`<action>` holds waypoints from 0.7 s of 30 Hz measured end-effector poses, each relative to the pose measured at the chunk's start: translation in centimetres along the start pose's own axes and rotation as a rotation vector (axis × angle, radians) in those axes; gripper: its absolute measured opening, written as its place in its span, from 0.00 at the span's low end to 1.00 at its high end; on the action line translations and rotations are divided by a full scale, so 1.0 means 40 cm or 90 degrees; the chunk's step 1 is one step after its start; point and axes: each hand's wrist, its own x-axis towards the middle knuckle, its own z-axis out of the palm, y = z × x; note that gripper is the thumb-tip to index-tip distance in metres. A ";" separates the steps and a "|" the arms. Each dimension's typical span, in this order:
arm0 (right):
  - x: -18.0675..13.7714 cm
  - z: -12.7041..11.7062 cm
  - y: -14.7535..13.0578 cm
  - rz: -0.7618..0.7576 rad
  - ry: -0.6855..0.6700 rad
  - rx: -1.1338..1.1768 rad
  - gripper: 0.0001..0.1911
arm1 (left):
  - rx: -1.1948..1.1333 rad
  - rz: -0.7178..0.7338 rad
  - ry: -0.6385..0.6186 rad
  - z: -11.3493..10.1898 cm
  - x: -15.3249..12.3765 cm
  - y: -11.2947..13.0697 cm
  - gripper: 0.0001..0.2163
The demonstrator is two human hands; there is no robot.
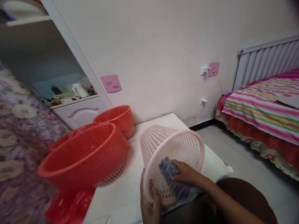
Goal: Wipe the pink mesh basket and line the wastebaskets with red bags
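Note:
A pink perforated plastic basket (pixel 158 137) lies tilted on its side on the white table, its round mouth facing me. My left hand (pixel 150 199) grips the lower left of its rim, thumb inside and fingers outside. My right hand (pixel 184 172) reaches to the basket's mouth, closed on a dark grey crumpled cloth (pixel 168 168). The cloth is at the inner wall; whether it presses on the wall is hard to tell. Below it, a dark blurred patch shows near the lower rim, and I cannot make out what it is.
Several red plastic baskets (pixel 86 158) stand at the table's left, with a red plastic bag (pixel 70 205) below. The white table (pixel 126 199) meets the wall. A bed (pixel 261 99) and radiator (pixel 266 59) are at right. A floral curtain (pixel 18 149) hangs by the shelf at left.

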 end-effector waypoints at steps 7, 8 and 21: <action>-0.011 0.102 -0.044 -0.091 -0.118 0.079 0.28 | 0.073 0.181 0.014 -0.063 0.073 0.095 0.21; -0.011 0.097 -0.035 -0.068 -0.098 -0.016 0.27 | 0.092 0.195 0.011 -0.070 0.078 0.097 0.22; 0.042 -0.033 0.000 0.101 0.256 -0.310 0.30 | 0.270 0.361 -0.133 -0.086 0.050 0.198 0.26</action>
